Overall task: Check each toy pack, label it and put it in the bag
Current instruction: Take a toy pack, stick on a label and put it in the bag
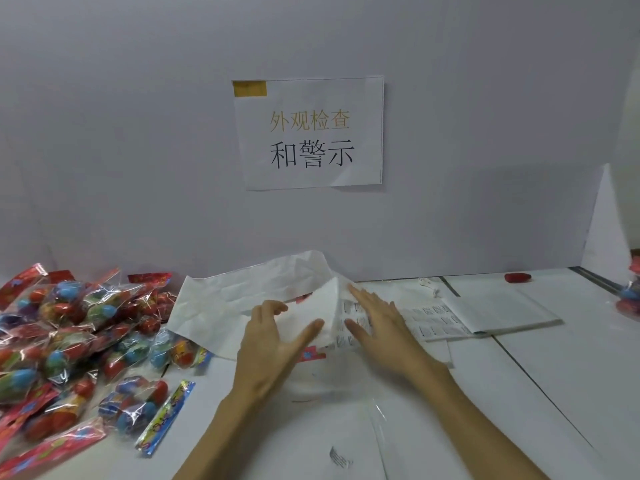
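Loosely spread, both hands' fingers, left hand (268,344) and right hand (379,327), grasp nothing over the crumpled white paper bag (249,299); glossy red cellophane toy packs (69,334) crowd the bench's left edge.

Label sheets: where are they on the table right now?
In the head view the label sheets lie right of centre on the white table, partly under the right hand, between the white bag and a blank sheet stack.
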